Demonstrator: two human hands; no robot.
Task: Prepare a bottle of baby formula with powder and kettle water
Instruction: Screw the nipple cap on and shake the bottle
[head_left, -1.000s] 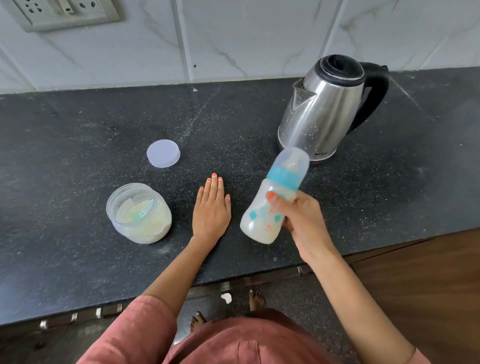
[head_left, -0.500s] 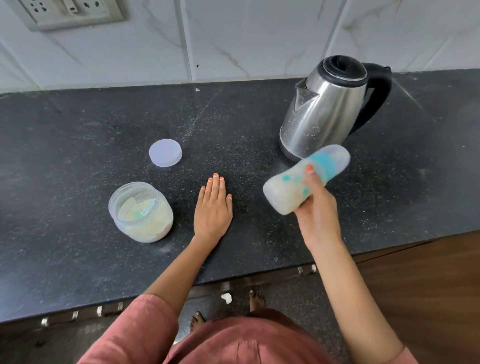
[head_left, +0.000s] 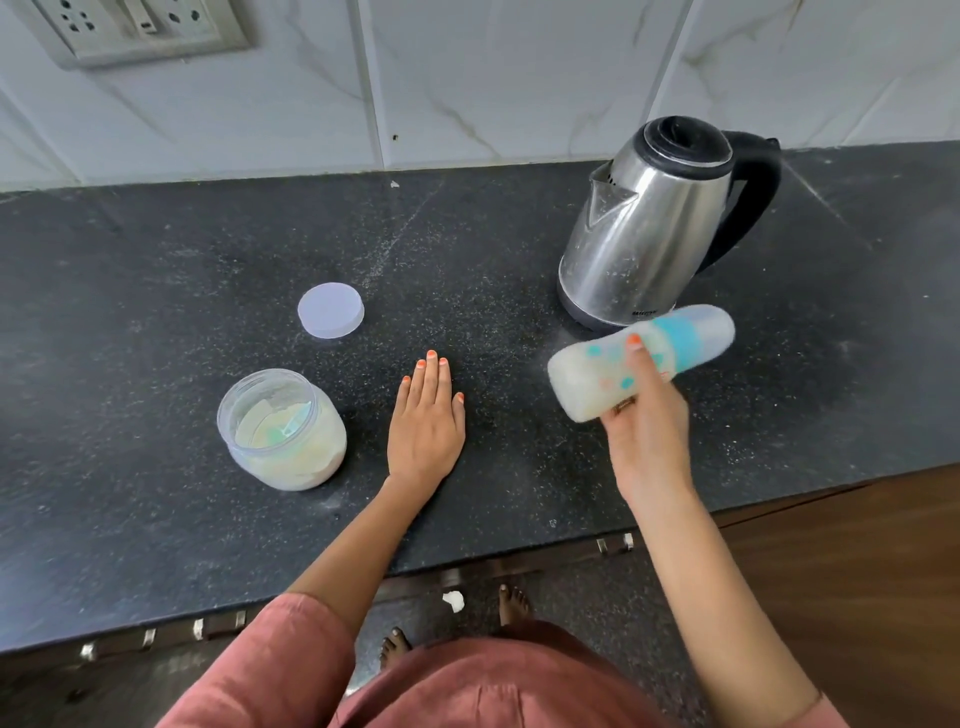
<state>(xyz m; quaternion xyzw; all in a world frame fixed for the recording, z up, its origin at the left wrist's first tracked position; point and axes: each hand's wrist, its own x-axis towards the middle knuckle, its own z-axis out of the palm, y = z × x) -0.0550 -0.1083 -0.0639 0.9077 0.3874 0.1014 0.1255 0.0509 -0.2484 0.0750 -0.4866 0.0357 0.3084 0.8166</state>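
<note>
Standing open near the front edge of the counter (head_left: 156, 249), left of middle: powder jar (head_left: 311, 457), with pale powder and a teal scoop inside. Its lid (head_left: 330, 310) lies flat just behind, apart from the jar. Left hand (head_left: 426, 421) rests palm-down on the surface at the middle, fingers straight and together, holding nothing. Right hand (head_left: 649, 436) grips the baby bottle (head_left: 587, 379) round its body, off the surface, tipped nearly sideways with the capped end pointing right; contents milky, blurred. Steel kettle (head_left: 644, 228) stands upright toward the back edge, right of middle, lid shut, handle to the right.
</note>
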